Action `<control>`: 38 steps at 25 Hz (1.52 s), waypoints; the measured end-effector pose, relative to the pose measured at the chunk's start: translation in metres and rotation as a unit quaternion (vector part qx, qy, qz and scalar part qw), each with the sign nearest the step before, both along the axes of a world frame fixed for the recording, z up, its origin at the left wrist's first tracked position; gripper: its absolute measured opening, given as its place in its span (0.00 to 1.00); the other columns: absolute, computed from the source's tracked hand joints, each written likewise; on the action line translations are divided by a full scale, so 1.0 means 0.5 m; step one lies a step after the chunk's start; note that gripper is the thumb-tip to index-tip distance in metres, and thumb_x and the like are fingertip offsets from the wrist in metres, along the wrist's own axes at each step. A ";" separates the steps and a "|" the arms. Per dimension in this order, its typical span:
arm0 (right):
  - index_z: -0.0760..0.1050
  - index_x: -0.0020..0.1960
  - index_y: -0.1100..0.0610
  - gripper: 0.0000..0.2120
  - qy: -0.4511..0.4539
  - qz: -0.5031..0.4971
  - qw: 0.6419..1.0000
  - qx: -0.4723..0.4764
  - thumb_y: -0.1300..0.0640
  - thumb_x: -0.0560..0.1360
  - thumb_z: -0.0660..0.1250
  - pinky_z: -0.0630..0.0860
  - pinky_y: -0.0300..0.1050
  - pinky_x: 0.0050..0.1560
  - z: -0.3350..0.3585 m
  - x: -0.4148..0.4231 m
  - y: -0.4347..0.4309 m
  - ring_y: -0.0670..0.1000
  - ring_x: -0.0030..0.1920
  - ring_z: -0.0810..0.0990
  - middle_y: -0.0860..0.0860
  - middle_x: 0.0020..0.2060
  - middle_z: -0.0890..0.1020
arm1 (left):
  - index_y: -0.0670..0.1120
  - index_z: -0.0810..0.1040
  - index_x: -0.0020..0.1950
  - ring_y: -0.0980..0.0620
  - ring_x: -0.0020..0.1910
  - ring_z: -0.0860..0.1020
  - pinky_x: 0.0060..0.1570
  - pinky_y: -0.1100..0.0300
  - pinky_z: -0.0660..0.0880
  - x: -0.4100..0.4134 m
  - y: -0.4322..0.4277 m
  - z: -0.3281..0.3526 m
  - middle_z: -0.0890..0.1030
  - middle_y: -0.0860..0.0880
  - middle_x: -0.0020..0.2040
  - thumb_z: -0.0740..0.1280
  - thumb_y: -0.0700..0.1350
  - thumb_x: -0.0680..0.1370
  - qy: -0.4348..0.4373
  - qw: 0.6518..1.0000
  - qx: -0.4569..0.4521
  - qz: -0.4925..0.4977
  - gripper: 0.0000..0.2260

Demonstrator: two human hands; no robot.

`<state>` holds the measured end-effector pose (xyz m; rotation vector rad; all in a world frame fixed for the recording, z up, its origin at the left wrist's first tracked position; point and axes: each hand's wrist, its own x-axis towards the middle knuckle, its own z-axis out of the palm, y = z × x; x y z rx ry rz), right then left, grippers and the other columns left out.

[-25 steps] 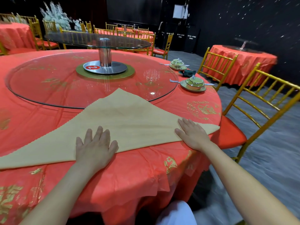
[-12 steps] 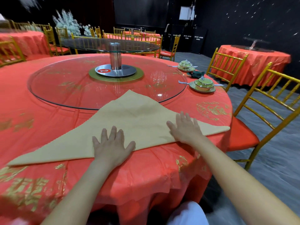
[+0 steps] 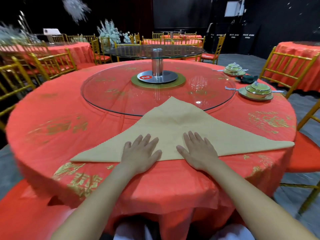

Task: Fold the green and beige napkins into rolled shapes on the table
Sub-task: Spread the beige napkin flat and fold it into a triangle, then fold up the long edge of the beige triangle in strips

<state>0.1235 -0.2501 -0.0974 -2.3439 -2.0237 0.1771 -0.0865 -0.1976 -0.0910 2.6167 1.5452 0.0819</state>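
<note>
I see a round table [image 3: 52,135] under red, gold-printed cloth, with a glass turntable [image 3: 112,90] at its centre. A beige napkin [image 3: 181,122] (folded to a triangle) lies at the near edge, its tip overlapping the glass. At far right, a green napkin [image 3: 248,78] sits between two lidded bowls [image 3: 258,90].

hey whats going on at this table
A person is folding a beige napkin on the red-clothed table. It lies as a flat triangle, its tip over the rim of the glass turntable. The left hand and right hand press flat on its near edge, fingers straight. Nothing is rolled yet. A dark green napkin sits bunched at the far right between two lidded dishes.
</note>
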 end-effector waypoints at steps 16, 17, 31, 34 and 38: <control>0.43 0.77 0.50 0.33 -0.001 0.001 1.000 0.008 0.35 0.77 0.40 0.44 0.52 0.75 0.002 0.003 -0.004 0.49 0.76 0.42 0.49 0.77 0.45 | 0.55 0.48 0.77 0.53 0.76 0.44 0.72 0.43 0.39 -0.240 0.076 -0.002 0.47 0.54 0.78 0.44 0.66 0.74 -0.020 0.999 -0.037 0.031 0.32; 0.43 0.77 0.50 0.33 0.000 0.002 1.000 0.009 0.35 0.77 0.41 0.44 0.52 0.75 0.003 0.002 -0.005 0.50 0.76 0.42 0.49 0.77 0.45 | 0.54 0.46 0.77 0.52 0.76 0.45 0.72 0.43 0.39 -0.250 0.078 -0.002 0.46 0.53 0.78 0.44 0.65 0.73 -0.021 0.998 -0.035 0.037 0.34; 0.59 0.74 0.49 0.26 0.125 0.097 0.985 0.076 0.43 0.79 0.57 0.55 0.45 0.73 0.035 0.060 -0.060 0.46 0.75 0.54 0.47 0.75 0.57 | 0.51 0.77 0.57 0.51 0.54 0.75 0.50 0.54 0.73 -0.043 -0.017 0.055 0.78 0.53 0.52 0.60 0.60 0.76 -0.027 0.979 0.063 -0.191 0.17; 0.71 0.66 0.47 0.20 0.009 0.108 0.989 0.097 0.43 0.77 0.60 0.68 0.45 0.62 0.045 0.109 -0.093 0.48 0.67 0.70 0.45 0.67 0.72 | 0.48 0.79 0.51 0.49 0.53 0.76 0.49 0.55 0.72 -0.044 -0.007 0.055 0.79 0.51 0.51 0.59 0.52 0.78 0.012 0.970 0.100 -0.220 0.12; 0.76 0.58 0.49 0.13 -0.097 0.133 0.979 0.119 0.49 0.78 0.59 0.71 0.45 0.53 0.060 0.116 -0.097 0.50 0.58 0.76 0.45 0.54 0.80 | 0.46 0.78 0.55 0.49 0.58 0.74 0.54 0.55 0.70 -0.042 -0.012 0.061 0.78 0.50 0.57 0.58 0.43 0.77 0.046 0.970 0.105 -0.212 0.12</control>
